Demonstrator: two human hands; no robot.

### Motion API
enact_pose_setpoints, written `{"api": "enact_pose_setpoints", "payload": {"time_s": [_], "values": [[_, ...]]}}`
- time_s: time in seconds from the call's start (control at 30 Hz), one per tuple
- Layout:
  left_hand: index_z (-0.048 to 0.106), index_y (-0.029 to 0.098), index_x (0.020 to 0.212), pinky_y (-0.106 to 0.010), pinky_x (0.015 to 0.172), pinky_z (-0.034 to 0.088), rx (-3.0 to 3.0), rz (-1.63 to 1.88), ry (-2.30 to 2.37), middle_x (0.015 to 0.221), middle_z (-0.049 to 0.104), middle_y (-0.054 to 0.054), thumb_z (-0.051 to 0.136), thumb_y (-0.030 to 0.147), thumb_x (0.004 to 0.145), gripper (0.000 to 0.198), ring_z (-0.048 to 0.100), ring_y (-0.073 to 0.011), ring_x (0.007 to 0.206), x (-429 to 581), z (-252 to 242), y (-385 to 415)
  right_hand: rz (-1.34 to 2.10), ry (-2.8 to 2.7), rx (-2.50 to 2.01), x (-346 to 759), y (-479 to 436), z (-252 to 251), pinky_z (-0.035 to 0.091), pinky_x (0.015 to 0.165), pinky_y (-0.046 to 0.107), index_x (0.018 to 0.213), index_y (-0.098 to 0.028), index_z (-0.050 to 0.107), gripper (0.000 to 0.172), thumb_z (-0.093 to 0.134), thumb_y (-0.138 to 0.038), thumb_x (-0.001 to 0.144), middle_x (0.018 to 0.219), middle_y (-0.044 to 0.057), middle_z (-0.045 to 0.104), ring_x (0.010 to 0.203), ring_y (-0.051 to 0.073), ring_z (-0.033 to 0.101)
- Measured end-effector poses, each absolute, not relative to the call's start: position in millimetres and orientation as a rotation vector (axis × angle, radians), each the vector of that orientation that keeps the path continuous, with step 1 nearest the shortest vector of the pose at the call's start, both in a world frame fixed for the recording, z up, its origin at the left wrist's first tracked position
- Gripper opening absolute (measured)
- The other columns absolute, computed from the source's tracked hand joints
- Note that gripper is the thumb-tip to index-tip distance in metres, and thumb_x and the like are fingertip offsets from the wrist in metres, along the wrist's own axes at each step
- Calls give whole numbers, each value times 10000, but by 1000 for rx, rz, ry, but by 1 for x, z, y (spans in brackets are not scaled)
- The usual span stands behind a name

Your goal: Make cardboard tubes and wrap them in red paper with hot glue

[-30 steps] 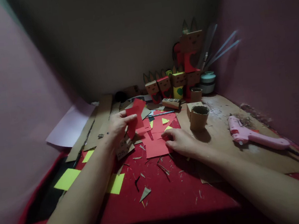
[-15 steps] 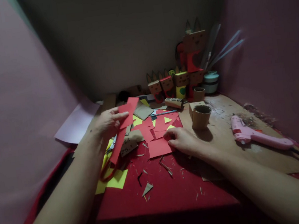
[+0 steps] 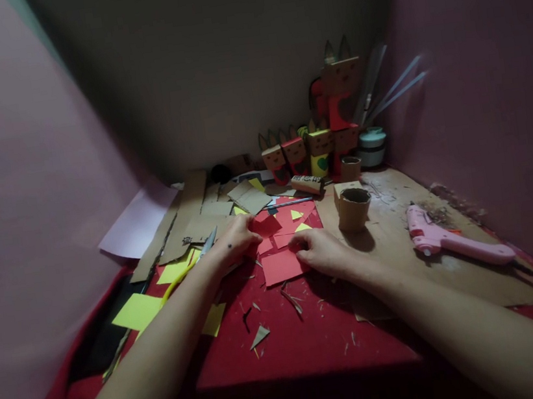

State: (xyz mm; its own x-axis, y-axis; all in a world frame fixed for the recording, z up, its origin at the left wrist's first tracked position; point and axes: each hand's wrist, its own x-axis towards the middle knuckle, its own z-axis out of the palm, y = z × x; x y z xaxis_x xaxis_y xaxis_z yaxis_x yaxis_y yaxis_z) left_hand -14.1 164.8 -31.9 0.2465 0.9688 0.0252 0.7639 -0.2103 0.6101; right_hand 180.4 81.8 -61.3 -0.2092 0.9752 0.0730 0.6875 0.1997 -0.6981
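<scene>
My left hand [image 3: 238, 239] is at the middle of the red-covered table, its thumb and fingers closed around the left edge of a darker-looking piece of red paper [image 3: 268, 226]. A rectangle of red paper [image 3: 281, 268] lies flat just in front of my right hand [image 3: 321, 251], whose thumb and curled fingers pinch its right edge. Other red paper scraps [image 3: 292, 212] and small yellow pieces [image 3: 296, 214] lie behind both hands. Beneath my left forearm, scissors [image 3: 209, 241] with a yellow handle are partly hidden.
A pink glue gun [image 3: 456, 243] rests on a cardboard sheet [image 3: 405, 286] at right. Cardboard tubes [image 3: 354, 211] stand near the middle, with several decorated cardboard figures [image 3: 322, 153] behind. Yellow paper [image 3: 138, 311] and cardboard pieces [image 3: 172, 231] lie at left.
My left hand has moved right and down toward the red scraps; the long red strip it held up is no longer seen raised. My right hand stays at the red rectangle.
</scene>
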Motion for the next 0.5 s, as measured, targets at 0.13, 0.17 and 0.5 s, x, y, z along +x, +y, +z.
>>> {"api": "enact_pose_setpoints", "payload": {"time_s": [0.13, 0.17, 0.5], "values": [[590, 181, 662, -239, 538, 364, 2030, 727, 1591, 633, 577, 16, 578, 118, 582, 102, 535, -155, 641, -10, -29, 155, 735, -1977, -1554, 181, 81, -59, 461, 792, 310, 990, -172, 740, 357, 532, -48, 728, 999, 94, 736, 917, 232, 647], [593, 179, 689, -237, 529, 375, 2011, 764, 1594, 637, 586, 14, 575, 128, 599, 105, 542, -153, 628, -10, -25, 153, 738, -1977, -1558, 181, 81, -59, 462, 792, 307, 994, -169, 739, 359, 532, -45, 728, 1001, 93, 736, 919, 231, 648], [640, 247, 1078, -295, 620, 536, 1683, 918, 1476, 825, 717, -7, 779, 256, 572, 525, 660, -179, 668, -67, 69, 80, 759, -1955, -1589, 182, 80, -61, 477, 791, 322, 1102, -128, 709, 414, 532, -68, 733, 1037, 126, 727, 932, 247, 657]]}}
